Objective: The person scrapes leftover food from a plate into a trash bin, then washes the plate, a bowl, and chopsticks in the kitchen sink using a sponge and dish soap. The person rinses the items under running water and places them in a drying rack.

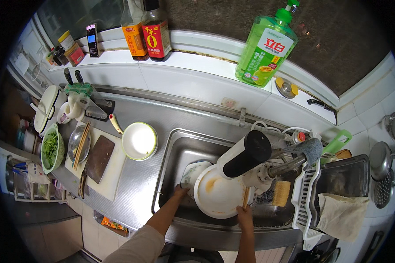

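Note:
My left hand (181, 191) grips the near left rim of a patterned bowl (191, 179) in the left part of the steel sink (171, 154). In my right hand (245, 215) are wooden chopsticks (246, 198), held at the right edge of a white plate (217, 194) with orange food stains. The plate is tilted and partly overlaps the bowl. A black and white faucet-mounted device (243, 154) hangs over the plate and hides its upper part. A yellow sponge (280, 194) lies to the right of my right hand.
Left of the sink stand white bowls (140, 141), a cutting board (113, 184) with a cleaver (100, 157), and a colander (60, 148) of greens. A white dish rack (302, 203) stands at the right. A green detergent bottle (266, 49) and sauce bottles (156, 36) line the sill.

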Demonstrator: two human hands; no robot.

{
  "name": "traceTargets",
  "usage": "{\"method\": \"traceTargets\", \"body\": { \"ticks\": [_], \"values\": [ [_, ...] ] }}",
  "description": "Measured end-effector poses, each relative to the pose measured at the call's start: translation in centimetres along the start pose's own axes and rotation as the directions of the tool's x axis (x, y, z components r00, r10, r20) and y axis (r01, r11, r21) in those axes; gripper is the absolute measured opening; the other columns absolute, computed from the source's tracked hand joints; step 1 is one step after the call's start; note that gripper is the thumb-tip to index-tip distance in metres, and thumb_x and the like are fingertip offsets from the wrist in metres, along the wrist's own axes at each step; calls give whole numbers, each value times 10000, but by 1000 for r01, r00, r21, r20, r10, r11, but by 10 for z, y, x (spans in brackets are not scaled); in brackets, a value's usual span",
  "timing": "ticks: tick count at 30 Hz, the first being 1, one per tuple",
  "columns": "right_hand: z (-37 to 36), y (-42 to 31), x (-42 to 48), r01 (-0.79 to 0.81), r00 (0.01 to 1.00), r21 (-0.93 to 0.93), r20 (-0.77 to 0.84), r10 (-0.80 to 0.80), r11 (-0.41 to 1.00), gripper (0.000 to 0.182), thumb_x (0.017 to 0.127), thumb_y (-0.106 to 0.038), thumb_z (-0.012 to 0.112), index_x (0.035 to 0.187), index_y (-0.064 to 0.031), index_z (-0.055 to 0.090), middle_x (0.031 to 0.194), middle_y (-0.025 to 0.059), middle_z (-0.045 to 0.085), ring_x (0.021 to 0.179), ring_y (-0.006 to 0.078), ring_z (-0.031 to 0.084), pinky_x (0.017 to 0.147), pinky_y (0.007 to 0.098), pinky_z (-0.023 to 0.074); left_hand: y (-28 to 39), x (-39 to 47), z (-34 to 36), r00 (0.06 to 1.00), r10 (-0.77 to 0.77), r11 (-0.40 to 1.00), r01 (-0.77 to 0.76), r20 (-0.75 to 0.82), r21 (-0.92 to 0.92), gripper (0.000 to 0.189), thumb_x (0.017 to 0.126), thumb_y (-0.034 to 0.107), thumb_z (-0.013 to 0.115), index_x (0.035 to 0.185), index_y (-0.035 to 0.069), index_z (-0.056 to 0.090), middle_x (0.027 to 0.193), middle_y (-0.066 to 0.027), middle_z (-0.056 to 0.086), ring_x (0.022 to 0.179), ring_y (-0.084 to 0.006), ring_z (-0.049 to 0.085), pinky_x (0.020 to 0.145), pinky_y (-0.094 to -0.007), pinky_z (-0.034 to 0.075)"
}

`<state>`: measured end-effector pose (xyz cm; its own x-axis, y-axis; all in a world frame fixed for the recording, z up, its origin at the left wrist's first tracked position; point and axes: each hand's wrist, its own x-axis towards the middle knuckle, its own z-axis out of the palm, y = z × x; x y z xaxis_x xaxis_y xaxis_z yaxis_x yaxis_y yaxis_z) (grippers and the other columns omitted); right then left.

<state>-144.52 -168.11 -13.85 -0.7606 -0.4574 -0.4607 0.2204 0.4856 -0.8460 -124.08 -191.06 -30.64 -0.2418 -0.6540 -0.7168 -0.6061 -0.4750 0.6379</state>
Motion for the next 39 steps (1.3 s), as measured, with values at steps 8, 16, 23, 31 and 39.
{"method": "traceTargets", "body": {
  "ticks": [8,16,23,31,39],
  "values": [
    [-71,-71,-62,-208,975,13,-82,208,978,158,744,-70,526,867,29,530,638,2,490,526,80,415,474,228,326,103,-63,37,578,787,403,-747,217,529,273,733,150,525,982,40,542,735,-171,543,738,-348,533,709,-409,432],
    [-84,-56,-78,-176,975,-13,-138,173,984,144,739,-76,529,854,11,533,578,-22,459,441,60,376,390,222,292,100,-22,110,707,401,156,-679,582,717,539,786,205,474,1287,154,282,756,-145,600,631,-278,596,525,-414,470],
    [-84,-42,-80,-235,960,43,-148,239,971,130,744,-95,534,834,-2,527,538,-35,432,407,48,348,366,220,280,97,-29,112,828,339,414,-557,446,720,386,806,229,447,1178,139,400,788,-173,591,717,-345,587,634,-465,462],
    [-49,-60,-70,-13,997,-149,-81,1,989,185,730,-101,528,812,65,526,625,51,508,583,123,484,520,266,380,115,-64,29,850,489,582,-484,194,654,228,758,94,453,986,83,465,836,-203,553,741,-377,565,657,-459,450],
    [35,-25,-9,-144,985,-321,43,166,936,259,731,-180,506,791,69,542,687,164,559,629,258,542,586,357,406,164,-149,-53,655,734,355,-594,178,722,604,716,10,466,1280,121,284,763,-190,511,692,-360,539,642,-423,462]
  ]
}}
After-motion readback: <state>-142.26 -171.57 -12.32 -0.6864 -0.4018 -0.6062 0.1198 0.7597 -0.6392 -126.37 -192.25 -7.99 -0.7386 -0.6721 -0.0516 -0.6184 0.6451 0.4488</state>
